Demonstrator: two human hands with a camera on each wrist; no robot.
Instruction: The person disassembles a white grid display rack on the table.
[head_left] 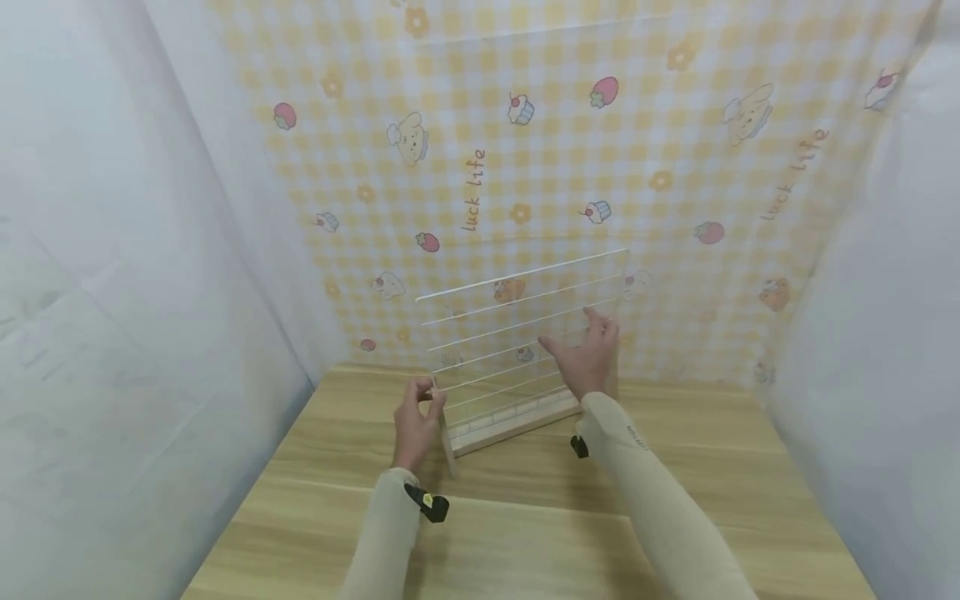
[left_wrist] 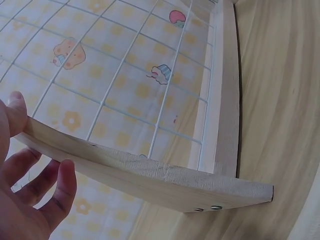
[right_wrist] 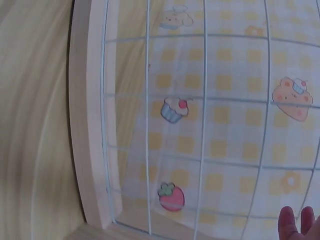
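Note:
A white wire grid rack with a wooden frame stands on the table, its wooden base bar (head_left: 517,426) running along the bottom. My left hand (head_left: 415,423) grips the rack's left side post (left_wrist: 135,167), thumb on one face and fingers on the other. Two screw heads show low on that post. In front of the grid's right part is my right hand (head_left: 588,358), thumb and fingers spread. Its fingertips (right_wrist: 287,222) appear beside the wires (right_wrist: 202,130) in the right wrist view; whether they touch anything I cannot tell.
Behind the rack hangs a yellow checked cloth (head_left: 555,158) with cartoon prints. White sheets (head_left: 150,275) close off the left and right sides. The wood-grain table (head_left: 525,542) reaches from the cloth toward me. Each sleeve carries a small black device (head_left: 433,506) at the wrist.

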